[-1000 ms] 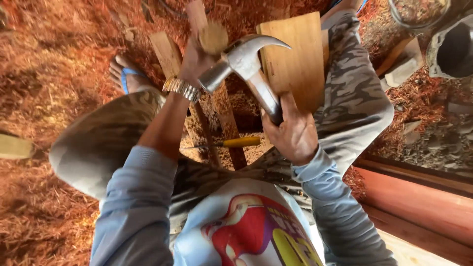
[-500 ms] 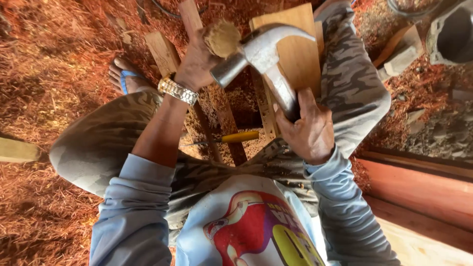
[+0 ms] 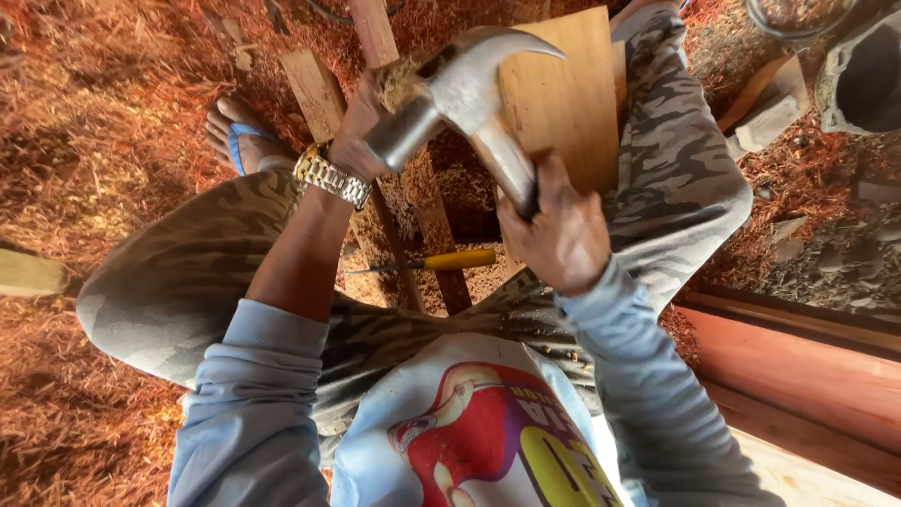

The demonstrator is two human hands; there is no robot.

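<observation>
My right hand [image 3: 561, 233] grips the handle of a steel claw hammer [image 3: 455, 89], whose head hangs just over my left hand. My left hand [image 3: 361, 131], with a metal watch on the wrist, is closed on a small tan lump [image 3: 402, 83] right under the hammer head. What the lump is cannot be told. I sit with my knees apart. A reddish wooden stick [image 3: 427, 207] runs between my knees, and a pale wooden board [image 3: 561, 94] leans by my right knee.
A yellow-handled screwdriver [image 3: 441, 262] lies on the ground between my legs. Red wood shavings [image 3: 94, 113] cover the floor. A short plank [image 3: 314, 89] lies near my sandalled foot [image 3: 239, 141]. Red boards [image 3: 798, 366] run along the right; a grey container [image 3: 859, 75] stands top right.
The hammer head has swung down and left toward my left hand. My left hand has shifted slightly, still closed on the tan lump.
</observation>
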